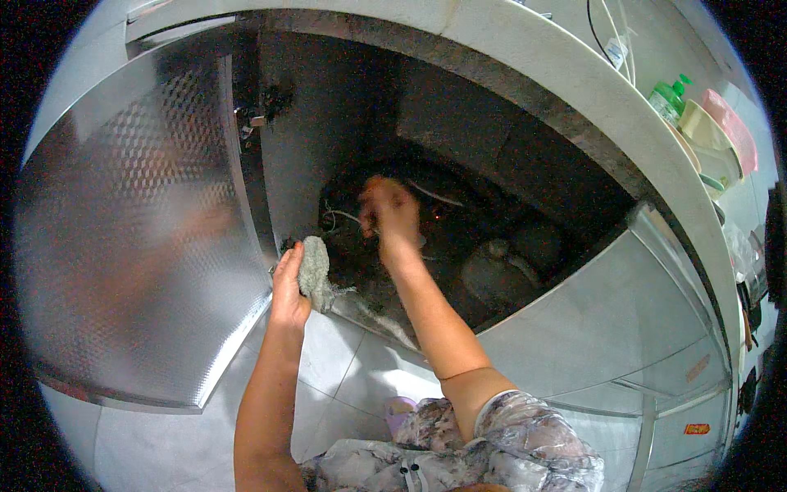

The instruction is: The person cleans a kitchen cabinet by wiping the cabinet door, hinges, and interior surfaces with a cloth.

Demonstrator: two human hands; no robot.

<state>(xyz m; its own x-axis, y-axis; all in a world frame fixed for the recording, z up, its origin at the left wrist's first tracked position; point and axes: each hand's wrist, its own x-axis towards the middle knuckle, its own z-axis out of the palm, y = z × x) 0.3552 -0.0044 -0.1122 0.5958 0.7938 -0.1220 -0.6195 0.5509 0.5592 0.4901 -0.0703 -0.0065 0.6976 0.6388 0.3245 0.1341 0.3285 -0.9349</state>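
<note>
My left hand (290,286) is upright at the left edge of an open cabinet, with a grey-green cloth (315,273) against its palm side and thumb. The cloth lies along the cabinet's side edge, near the foot of the open door. Inside the dark cabinet, my right hand (389,206) is blurred, and its fingers are bent; whether it holds anything cannot be told. A thin pale cord (344,214) lies just left of it, and another pale strip (436,194) runs behind it. A rounded, dim container (501,270) stands to the right of my right forearm.
The textured metallic cabinet door (154,246) stands open on the left. A pale countertop (553,55) curves above the opening. On it at the right are a green pump bottle (669,98) and stacked plastic basins (710,138). Closed cabinet fronts (590,320) lie at the right, above a tiled floor (332,357).
</note>
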